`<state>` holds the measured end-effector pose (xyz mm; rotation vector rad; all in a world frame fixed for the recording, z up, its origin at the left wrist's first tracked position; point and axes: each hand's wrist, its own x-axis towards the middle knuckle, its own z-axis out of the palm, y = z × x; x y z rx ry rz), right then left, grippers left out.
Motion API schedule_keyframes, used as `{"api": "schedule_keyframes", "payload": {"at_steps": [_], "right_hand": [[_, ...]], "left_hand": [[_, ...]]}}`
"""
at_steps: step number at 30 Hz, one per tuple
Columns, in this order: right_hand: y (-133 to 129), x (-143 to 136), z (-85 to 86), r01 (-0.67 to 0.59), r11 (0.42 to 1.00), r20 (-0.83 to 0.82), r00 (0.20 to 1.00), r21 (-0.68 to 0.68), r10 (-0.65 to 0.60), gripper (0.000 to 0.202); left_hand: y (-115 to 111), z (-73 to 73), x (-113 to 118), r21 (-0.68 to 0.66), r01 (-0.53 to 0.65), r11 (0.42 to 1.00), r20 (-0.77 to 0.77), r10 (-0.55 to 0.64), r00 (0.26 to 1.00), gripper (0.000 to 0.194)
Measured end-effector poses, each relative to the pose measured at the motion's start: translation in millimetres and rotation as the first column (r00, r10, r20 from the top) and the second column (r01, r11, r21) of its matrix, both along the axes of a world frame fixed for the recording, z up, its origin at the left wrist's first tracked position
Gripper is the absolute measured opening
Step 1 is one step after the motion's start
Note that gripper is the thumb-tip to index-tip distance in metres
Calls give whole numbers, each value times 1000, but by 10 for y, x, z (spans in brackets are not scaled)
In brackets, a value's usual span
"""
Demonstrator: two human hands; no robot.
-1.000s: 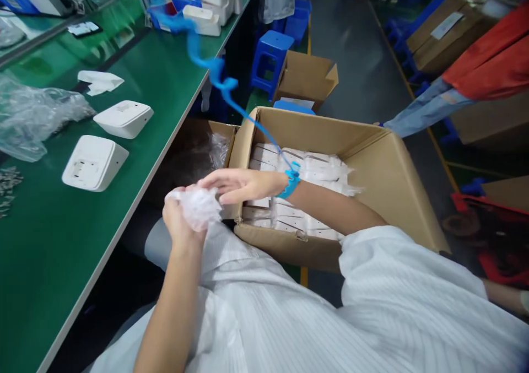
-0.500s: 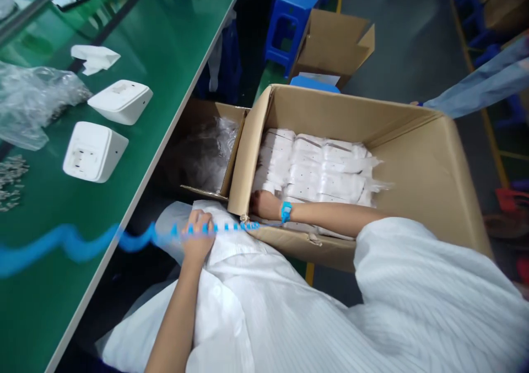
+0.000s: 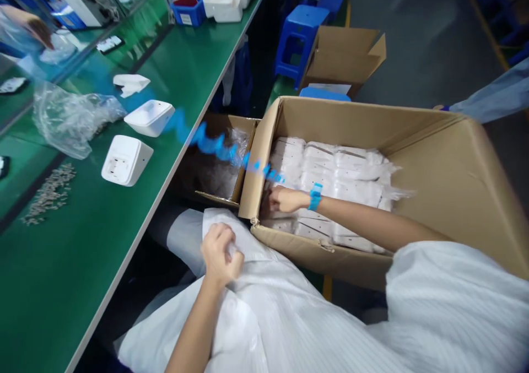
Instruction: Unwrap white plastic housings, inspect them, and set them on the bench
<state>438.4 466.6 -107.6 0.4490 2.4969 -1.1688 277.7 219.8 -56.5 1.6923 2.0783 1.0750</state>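
Inside the large carton (image 3: 363, 106), at its near left corner, I see the right hand (image 3: 289, 199) among rows of white wrapped packs (image 3: 320, 169), fingers bent downward. The left hand (image 3: 222, 254) is over the lap, fingers curled and thumb a little apart. From my end, I can't tell whether the right fingertips pinch a pack, or whether the pale bit by the left thumb is held.

I'd judge each pack light: a stiff shell in thin, slippery film, fairly sturdy but easily scuffed. I'd grip it firmly by opposite sides of the shell, thumb against fingers; the loose film ends (image 3: 399, 193) on the right could slide or tear. A blue coiled cord (image 3: 221, 149) runs from above the green table (image 3: 82, 263) on the left towards the right hand, and could drag.
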Motion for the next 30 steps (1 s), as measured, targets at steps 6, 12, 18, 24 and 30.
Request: {"api": "schedule_keyframes", "payload": {"at_steps": [6, 12, 18, 24, 30], "right_hand": [[182, 191, 632, 205, 945, -25, 975, -255, -219, 16], [28, 245, 787, 362, 710, -382, 651, -604, -656, 38], [101, 356, 654, 544, 753, -663, 413, -370, -624, 28], [-34, 801, 127, -80, 927, -366, 903, 366, 223, 21], [-527, 1002, -489, -165, 894, 69, 986, 417, 150, 21]], "left_hand": [[657, 418, 273, -43, 150, 988, -417, -154, 896, 47], [1381, 384, 352, -271, 27, 962, -630, -199, 751, 10], [1599, 346, 212, -94, 8, 996, -668, -69, 741, 8], [1733, 202, 183, -87, -111, 990, -660, 26, 751, 17], [1738, 229, 191, -29, 131, 991, -654, -118, 747, 27]]}}
